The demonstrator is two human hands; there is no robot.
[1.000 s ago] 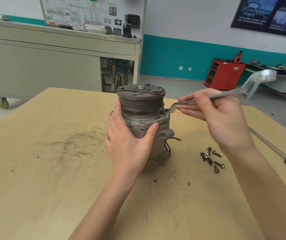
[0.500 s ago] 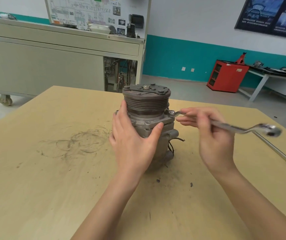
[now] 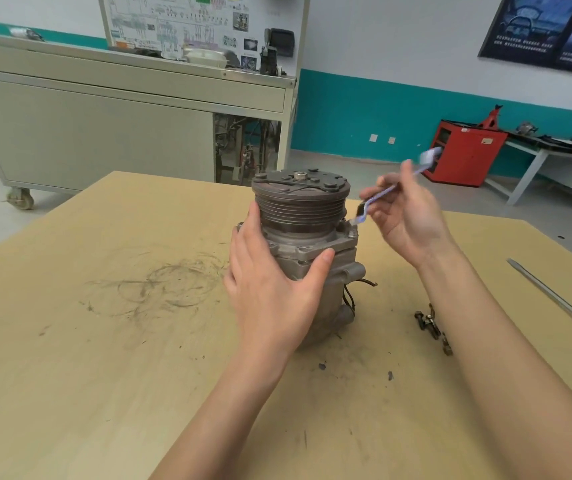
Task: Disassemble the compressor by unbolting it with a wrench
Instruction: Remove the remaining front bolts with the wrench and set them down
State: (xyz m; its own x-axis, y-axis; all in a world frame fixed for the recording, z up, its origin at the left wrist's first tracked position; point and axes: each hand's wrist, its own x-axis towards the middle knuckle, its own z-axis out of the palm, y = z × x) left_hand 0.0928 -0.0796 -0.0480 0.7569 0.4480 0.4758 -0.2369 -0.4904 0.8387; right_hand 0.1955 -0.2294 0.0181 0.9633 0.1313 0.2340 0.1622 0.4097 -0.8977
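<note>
The compressor [image 3: 300, 216] is standing upright mid-table [image 3: 104, 375], pulley [image 3: 300, 202] end up. The left hand [image 3: 270, 292] is gripping its housing, thumb pressing the front of the flange and fingers wrapping round the far side. The right hand [image 3: 406, 220] is holding the wrench [image 3: 386, 192] w/ fingers curling round the shank; it's blurred, so exact finger placement can't be told. The wrench's lower end is sitting at the flange's rear right corner, prob. on a bolt head, though no head is showing.

Doing this well is meaning: seating the wrench end fully & square before pulling, bracing the housing hard w/ the left hand so the body isn't twisting or tipping, and taking short swings. The pulley is overhanging just beside the wrench end, so the arc is looking tight there.

Room: loose bolts [image 3: 428, 323] are lying by the right forearm, and a screwdriver [image 3: 551, 296] is lying further right, nearing the table edge — a wide swing could be knocking either. Bare wood is showing left & front. Wires [image 3: 350, 296] are trailing off the compressor's right side.
</note>
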